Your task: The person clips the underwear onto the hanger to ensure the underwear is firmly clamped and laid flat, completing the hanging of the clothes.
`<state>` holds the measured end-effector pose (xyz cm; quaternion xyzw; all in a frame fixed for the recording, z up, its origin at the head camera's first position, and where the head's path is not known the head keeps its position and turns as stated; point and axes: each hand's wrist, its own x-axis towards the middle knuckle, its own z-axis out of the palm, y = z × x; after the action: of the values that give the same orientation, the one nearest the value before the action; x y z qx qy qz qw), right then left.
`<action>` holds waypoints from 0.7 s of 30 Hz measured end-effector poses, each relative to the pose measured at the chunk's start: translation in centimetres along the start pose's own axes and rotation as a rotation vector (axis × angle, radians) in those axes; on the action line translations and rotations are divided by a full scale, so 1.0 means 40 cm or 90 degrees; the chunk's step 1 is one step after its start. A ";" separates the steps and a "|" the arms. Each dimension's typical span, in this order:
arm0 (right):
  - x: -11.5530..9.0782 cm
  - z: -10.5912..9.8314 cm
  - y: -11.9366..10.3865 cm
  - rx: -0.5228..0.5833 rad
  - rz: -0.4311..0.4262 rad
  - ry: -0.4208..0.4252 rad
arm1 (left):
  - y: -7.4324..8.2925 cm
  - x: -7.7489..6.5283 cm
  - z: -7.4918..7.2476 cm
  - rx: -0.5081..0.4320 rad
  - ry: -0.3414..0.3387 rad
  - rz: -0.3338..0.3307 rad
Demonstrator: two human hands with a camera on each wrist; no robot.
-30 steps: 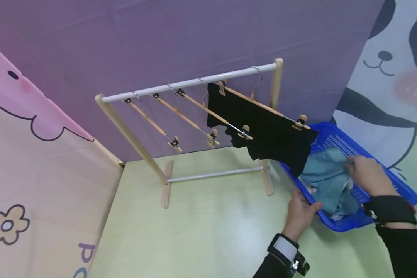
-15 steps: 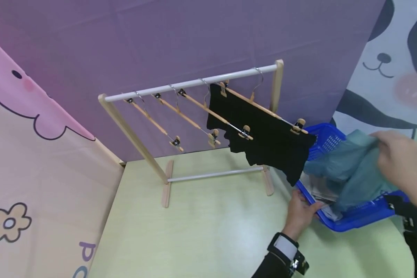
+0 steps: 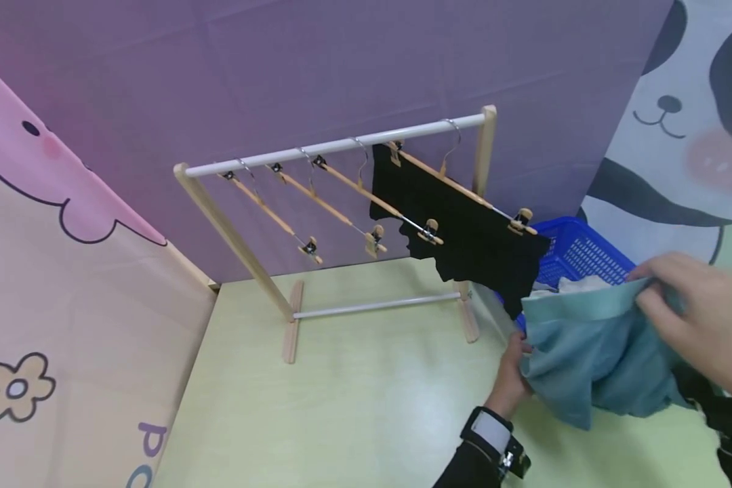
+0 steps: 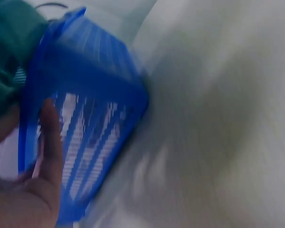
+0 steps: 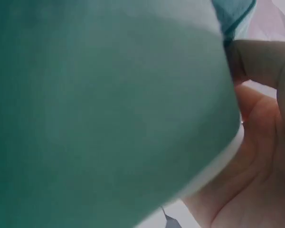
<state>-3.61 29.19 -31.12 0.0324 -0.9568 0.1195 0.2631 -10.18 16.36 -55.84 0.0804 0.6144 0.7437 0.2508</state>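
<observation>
Right hand (image 3: 704,315), at the right edge of the head view, pinches the flat top band of a teal garment (image 3: 592,356) between thumb and fingers; the cloth hangs in soft folds at lower right, partly covering a blue basket (image 3: 576,245). The left hand (image 3: 510,381) is partly hidden behind it. Near the centre, a ragged-hemmed black garment (image 3: 457,227) hangs from a wooden clip hanger below a smooth white rail (image 3: 335,146).

The left wrist view, at lower left, shows the grip the head view hides: the left hand curls over the rim of the basket, whose plastic wall has long slots.

In the right wrist view, blurred teal cloth fills the left and middle, with bent fingers at its right edge.
</observation>
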 end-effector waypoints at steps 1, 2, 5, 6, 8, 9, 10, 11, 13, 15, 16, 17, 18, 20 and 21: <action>-0.006 0.008 -0.004 -0.002 -0.003 -0.021 | -0.003 -0.005 -0.027 0.094 -0.042 0.047; -0.012 0.019 -0.005 0.000 -0.005 -0.041 | -0.004 -0.010 -0.053 0.177 -0.082 0.085; -0.028 0.058 -0.007 0.016 -0.012 -0.102 | 0.023 -0.031 -0.118 0.313 -0.190 0.074; -0.035 0.074 -0.006 0.020 -0.009 -0.125 | 0.034 -0.041 -0.136 0.330 -0.226 0.057; -0.047 0.106 -0.004 0.028 -0.011 -0.171 | 0.054 -0.064 -0.174 0.335 -0.308 0.012; -0.054 0.121 -0.003 0.039 -0.014 -0.193 | 0.060 -0.076 -0.191 0.337 -0.339 -0.007; -0.061 0.137 -0.003 0.047 -0.016 -0.212 | 0.067 -0.087 -0.206 0.330 -0.360 -0.023; -0.068 0.152 -0.004 0.054 -0.016 -0.231 | 0.073 -0.097 -0.219 0.327 -0.370 -0.028; -0.081 0.182 -0.009 0.070 -0.023 -0.254 | 0.086 -0.116 -0.237 0.331 -0.360 -0.009; -0.093 0.209 -0.019 0.084 -0.034 -0.265 | 0.101 -0.130 -0.245 0.337 -0.325 0.031; -0.099 0.222 -0.027 0.093 -0.040 -0.269 | 0.108 -0.134 -0.247 0.340 -0.305 0.057; -0.104 0.233 -0.034 0.106 -0.047 -0.275 | 0.116 -0.138 -0.248 0.340 -0.288 0.082; -0.108 0.244 -0.042 0.117 -0.055 -0.280 | 0.124 -0.141 -0.248 0.340 -0.274 0.107; -0.114 0.263 -0.058 0.141 -0.075 -0.284 | 0.138 -0.142 -0.247 0.339 -0.260 0.157; -0.116 0.271 -0.066 0.158 -0.083 -0.289 | 0.145 -0.142 -0.248 0.352 -0.257 0.189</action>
<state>-4.68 23.97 -41.96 0.1516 -0.9653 0.2082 0.0426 -11.12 4.33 -51.55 0.3784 0.7117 0.5473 0.2251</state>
